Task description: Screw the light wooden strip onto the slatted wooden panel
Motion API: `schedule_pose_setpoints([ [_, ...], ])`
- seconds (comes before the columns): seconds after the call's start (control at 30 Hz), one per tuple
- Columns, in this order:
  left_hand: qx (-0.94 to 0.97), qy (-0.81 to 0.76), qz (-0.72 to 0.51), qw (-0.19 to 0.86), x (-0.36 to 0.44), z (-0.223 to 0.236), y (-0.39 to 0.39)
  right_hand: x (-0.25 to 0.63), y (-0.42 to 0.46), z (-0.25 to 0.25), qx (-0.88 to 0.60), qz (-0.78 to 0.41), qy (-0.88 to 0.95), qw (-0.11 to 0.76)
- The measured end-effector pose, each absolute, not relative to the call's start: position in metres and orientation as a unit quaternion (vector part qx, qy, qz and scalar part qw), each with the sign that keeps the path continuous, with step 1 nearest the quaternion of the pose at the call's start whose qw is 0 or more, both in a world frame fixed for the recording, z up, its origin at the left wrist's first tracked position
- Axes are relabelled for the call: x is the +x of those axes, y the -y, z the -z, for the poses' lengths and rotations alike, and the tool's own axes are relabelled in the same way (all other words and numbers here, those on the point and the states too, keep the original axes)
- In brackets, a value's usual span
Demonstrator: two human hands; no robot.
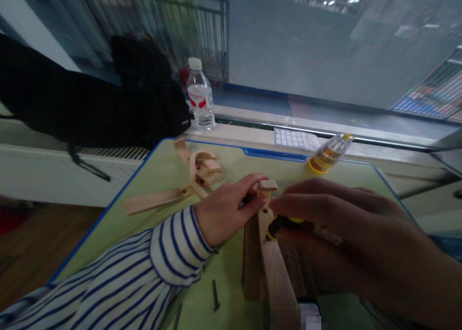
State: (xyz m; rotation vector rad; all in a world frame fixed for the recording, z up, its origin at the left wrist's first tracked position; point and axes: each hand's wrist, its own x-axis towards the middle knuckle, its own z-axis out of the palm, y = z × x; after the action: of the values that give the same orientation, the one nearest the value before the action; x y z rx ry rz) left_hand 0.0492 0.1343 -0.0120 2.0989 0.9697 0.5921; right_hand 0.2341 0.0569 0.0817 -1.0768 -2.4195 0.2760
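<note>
My left hand (231, 209) is closed around the far end of a long wooden bar (277, 267), below its small wooden block top (267, 185). A dark hole or screw head shows in the bar beside my thumb. My right hand (335, 224) grips a yellow-and-black screwdriver (287, 222), largely hidden by the fingers. Its yellow-ringed end meets the bar's face below that dark spot. A dark screw (215, 295) lies on the table left of the bar. Farther back rests a wooden assembly (202, 171) with a curved piece and a flat arm.
The greenish, blue-edged table (144, 231) stands against a window ledge. A clear bottle with yellow ends (330, 153) lies tilted at its back right. On the ledge are a water bottle (201, 96), a black bag (144, 99) and a grid-printed sheet (294, 138).
</note>
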Motion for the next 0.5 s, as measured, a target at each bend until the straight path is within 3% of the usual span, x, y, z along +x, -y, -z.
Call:
schedule_pose_setpoints([
  [0.3, 0.813, -0.371, -0.214, 0.394, 0.0484, 0.0075, -0.1329, 0.2374, -0.0582, -0.0813, -0.405, -0.150, 0.874, 0.221],
  [0.5, 0.814, -0.380, -0.228, 0.375, 0.0500, 0.0048, -0.1312, 0.2355, -0.0585, -0.0828, -0.419, -0.109, 0.876, 0.214],
])
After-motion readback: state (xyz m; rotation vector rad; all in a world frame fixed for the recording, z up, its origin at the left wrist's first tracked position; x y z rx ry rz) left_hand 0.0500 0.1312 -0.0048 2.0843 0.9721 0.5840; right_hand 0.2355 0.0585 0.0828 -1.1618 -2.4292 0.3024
